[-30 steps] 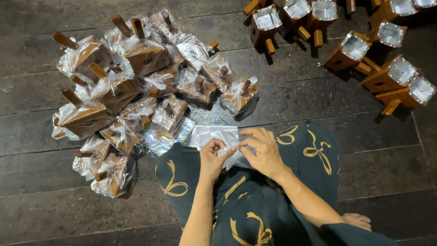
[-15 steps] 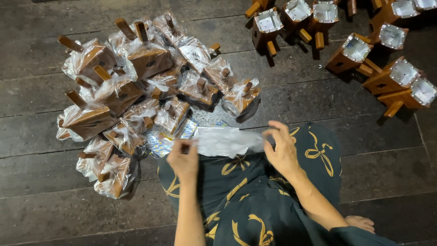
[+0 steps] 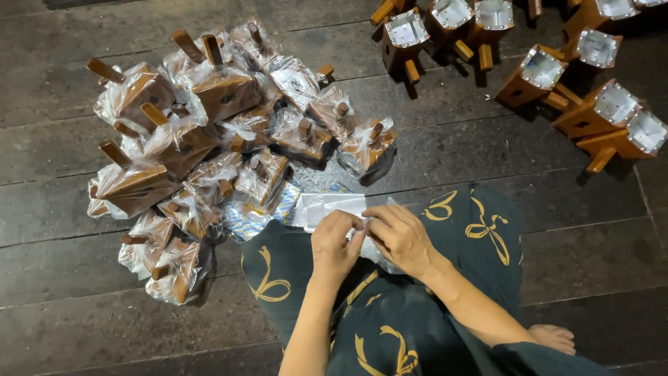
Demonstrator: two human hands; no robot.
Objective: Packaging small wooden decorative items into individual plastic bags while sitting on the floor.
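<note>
While over lap, both hands (image 3: 369, 240) on clear plastic bags (image 3: 327, 207).

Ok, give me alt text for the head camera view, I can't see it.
Both hands, left hand and right hand, meet on a clear plastic bag over the lap. A pile of bagged wooden pieces lies on the dark plank floor to the left, unbagged wooden pieces top right.

Head view. Left hand (image 3: 336, 240) and right hand (image 3: 400, 237) meet, fingers pinching a clear plastic bag (image 3: 327, 207) over the lap. On the dark plank floor (image 3: 452, 153): bagged wooden pieces (image 3: 209, 139) heaped at left; unwrapped wooden pieces (image 3: 557, 63) at upper right.
</note>
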